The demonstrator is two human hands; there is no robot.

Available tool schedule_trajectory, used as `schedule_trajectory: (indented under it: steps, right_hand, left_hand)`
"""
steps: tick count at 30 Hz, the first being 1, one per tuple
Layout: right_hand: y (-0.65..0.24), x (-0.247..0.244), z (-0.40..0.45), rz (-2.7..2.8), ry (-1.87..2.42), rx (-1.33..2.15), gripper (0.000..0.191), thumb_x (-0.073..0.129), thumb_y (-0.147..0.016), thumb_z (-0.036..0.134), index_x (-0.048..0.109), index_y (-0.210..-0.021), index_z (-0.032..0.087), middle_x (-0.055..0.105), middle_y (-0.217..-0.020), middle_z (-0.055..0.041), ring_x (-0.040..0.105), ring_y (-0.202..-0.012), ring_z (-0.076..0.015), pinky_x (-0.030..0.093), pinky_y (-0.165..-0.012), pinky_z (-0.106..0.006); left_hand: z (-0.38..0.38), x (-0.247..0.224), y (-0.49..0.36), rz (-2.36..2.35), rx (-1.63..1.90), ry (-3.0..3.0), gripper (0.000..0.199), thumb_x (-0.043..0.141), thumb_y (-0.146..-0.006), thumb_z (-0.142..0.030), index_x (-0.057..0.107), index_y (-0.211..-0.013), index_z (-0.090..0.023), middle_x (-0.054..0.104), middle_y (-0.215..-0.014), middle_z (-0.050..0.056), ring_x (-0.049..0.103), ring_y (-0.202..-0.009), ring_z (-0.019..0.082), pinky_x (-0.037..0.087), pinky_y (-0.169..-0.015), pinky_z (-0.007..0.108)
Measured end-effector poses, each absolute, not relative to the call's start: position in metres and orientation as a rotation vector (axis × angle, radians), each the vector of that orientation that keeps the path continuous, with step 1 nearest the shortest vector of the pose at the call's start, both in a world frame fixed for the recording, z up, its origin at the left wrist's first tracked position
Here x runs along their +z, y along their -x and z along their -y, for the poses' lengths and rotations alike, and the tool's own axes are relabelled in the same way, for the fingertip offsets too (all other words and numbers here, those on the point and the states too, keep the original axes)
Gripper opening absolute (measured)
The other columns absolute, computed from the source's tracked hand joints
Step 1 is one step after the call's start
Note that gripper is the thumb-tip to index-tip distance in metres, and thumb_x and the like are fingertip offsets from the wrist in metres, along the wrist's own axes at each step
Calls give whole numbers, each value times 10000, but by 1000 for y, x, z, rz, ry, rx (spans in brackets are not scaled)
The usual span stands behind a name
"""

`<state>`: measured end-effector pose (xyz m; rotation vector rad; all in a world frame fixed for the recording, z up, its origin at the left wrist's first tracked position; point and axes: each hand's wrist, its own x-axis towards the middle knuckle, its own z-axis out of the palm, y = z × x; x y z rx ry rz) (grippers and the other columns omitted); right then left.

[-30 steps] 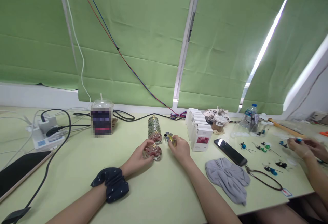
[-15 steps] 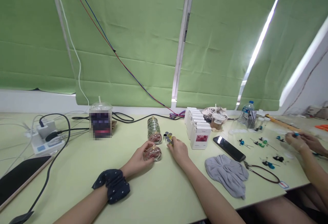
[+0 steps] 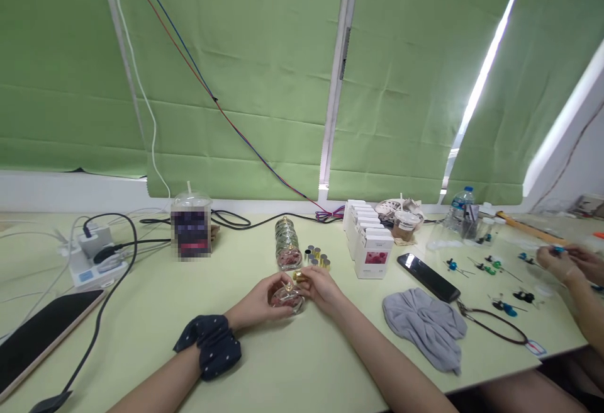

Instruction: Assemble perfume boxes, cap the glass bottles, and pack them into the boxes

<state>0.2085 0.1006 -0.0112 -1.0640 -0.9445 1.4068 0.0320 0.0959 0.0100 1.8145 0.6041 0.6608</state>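
Note:
My left hand (image 3: pixel 257 303) is closed around the side of a round glass perfume bottle (image 3: pixel 289 301) with a gold neck and reddish decoration. Between the fingers of my right hand (image 3: pixel 323 290) is a small gold cap (image 3: pixel 297 276), held beside the neck of that bottle. Behind them, similar perfume bottles (image 3: pixel 289 257) stand in a row leading away from me. A cluster of small gold and silver caps (image 3: pixel 317 254) stands to the right of this row. My right fingertips are partly hidden behind the hand.
White boxes (image 3: pixel 372 255) stand in a row to the right. Beyond them lie a phone (image 3: pixel 428 277) and a grey cloth (image 3: pixel 425 325). A co-worker's hands (image 3: pixel 561 265) are at far right, near small blue and black parts. At left are a lidded cup (image 3: pixel 191 202), a power strip (image 3: pixel 92 268) and a tablet (image 3: pixel 47 331).
My right hand has moved from the cluster of caps left and toward me, carrying a gold cap to the bottle. The left hand keeps its hold on the bottle, which has shifted slightly nearer.

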Motion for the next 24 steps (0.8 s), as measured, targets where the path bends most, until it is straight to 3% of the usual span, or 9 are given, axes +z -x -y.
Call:
schedule_trajectory:
  steps: [4,7,9,13,19,24]
  right_hand:
    - [-208,-10,-99,881,912,1522,252,700,-750,289,507,-651,160,525,-607,23,399,-468,-53,356,-453,-183]
    - [-209,-11,-98,779,798,1674,263,739,-746,292,546,-666,132,531,-583,20,359,-439,-33,298,-410,-156]
    - [-209,-13,-98,761,817,1721,284,762,-732,308,556,-671,121,507,-548,36,334,-417,-21,245,-390,-147]
    - [-207,-17,-98,795,879,1723,351,819,-654,350,555,-653,119,443,-482,75,304,-387,-12,160,-372,-160]
    - [-207,-10,-92,939,932,1683,535,796,-544,591,546,-659,132,361,-415,123,194,-351,6,58,-375,-190]
    - [-210,-8,-95,1010,1057,1593,490,677,-676,624,518,-692,160,425,-421,104,203,-327,-3,66,-372,-194]
  left_hand:
    - [-95,10,-32,-638,765,-1829,490,726,-703,-257,454,-1109,-224,600,-1043,53,608,-884,171,518,-725,303]
    - [-93,12,-35,-637,804,-1875,572,694,-735,-242,419,-1236,-259,492,-1263,101,586,-981,186,537,-754,314]
    - [-92,13,-37,-610,820,-1950,588,675,-743,-212,427,-1273,-265,422,-1351,111,547,-1103,218,521,-864,360]
    - [-93,11,-39,-569,865,-2078,520,677,-707,-146,537,-1199,-236,467,-1318,101,443,-1274,259,377,-1074,422]
    - [-95,6,-41,-574,894,-1883,409,713,-692,-179,594,-1081,-218,531,-1290,99,544,-1183,261,481,-972,403]
    - [-94,4,-42,-594,951,-1824,347,746,-665,-189,591,-976,-193,581,-1197,97,610,-1054,229,514,-894,375]
